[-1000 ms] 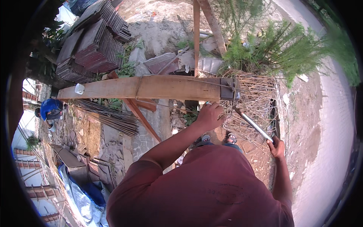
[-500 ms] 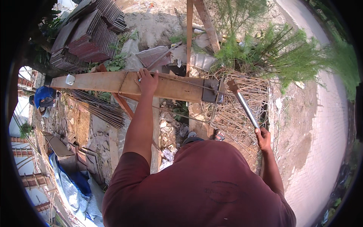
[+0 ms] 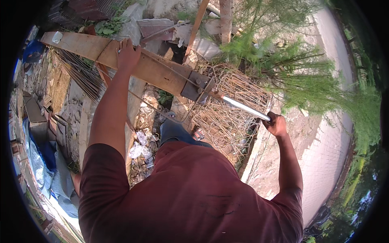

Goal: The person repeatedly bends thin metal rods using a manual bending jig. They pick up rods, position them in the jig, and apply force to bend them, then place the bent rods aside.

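My left hand [image 3: 128, 55] lies over the far edge of a long wooden plank [image 3: 160, 75], its fingers closed down on a thin steel rod [image 3: 153, 106]. That rod follows the plank to a dark metal plate [image 3: 194, 86] with upright pins, and a bent length of it hangs on the near side. In my right hand [image 3: 276, 124] is the end of a bending bar [image 3: 245, 107], a silvery pipe with a rusty head. The bar's head sits at the plate's right edge, by the pins; its exact contact with the rod is too small to tell.
Below the plate lies a heap of bent steel stirrups [image 3: 233, 123], close to my sandalled foot [image 3: 198, 134]. Straight rods [image 3: 79, 73] are bundled under the plank's left part. Feathery green branches [image 3: 291, 69] reach in from the right, beside a paved path [image 3: 328, 133].
My right hand has brought the bending bar's head from above the stirrup heap to the plate. My left hand stays on the plank. The whole view has turned and shifted.
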The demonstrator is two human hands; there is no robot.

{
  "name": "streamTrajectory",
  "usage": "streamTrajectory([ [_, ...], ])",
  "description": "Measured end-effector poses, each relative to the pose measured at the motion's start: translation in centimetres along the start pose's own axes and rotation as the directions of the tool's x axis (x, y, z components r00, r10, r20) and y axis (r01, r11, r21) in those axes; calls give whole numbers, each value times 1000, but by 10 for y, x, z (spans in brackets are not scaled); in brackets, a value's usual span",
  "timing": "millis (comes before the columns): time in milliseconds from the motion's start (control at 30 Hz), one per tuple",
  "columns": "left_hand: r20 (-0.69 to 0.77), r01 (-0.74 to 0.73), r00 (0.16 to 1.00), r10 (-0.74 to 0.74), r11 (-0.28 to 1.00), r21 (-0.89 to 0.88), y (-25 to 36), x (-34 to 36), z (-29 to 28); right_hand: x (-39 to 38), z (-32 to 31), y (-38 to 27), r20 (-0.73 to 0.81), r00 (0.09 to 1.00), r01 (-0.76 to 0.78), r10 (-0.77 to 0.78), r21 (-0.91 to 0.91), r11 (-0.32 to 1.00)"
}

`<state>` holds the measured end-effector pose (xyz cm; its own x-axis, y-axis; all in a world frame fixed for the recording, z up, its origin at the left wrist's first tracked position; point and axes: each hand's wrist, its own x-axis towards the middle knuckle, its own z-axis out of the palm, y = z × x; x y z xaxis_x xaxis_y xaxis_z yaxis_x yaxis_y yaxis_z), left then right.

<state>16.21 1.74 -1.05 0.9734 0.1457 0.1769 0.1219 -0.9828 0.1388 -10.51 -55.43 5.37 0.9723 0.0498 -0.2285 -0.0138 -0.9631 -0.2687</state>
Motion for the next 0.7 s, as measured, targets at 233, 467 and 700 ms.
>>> streamTrajectory([
  [233,-55,-12,998,14,999,31,-1,0,6,129,-29,54,-80,931,302,-356,-381,874],
  [467,-31,-13,999,14,999,35,0,-3,1,229,-79,2,71,672,701,-737,-381,602],
  [700,-63,23,998,-31,992,-124,7,-8,-16,281,-79,-29,318,733,664,-601,-524,533],
])
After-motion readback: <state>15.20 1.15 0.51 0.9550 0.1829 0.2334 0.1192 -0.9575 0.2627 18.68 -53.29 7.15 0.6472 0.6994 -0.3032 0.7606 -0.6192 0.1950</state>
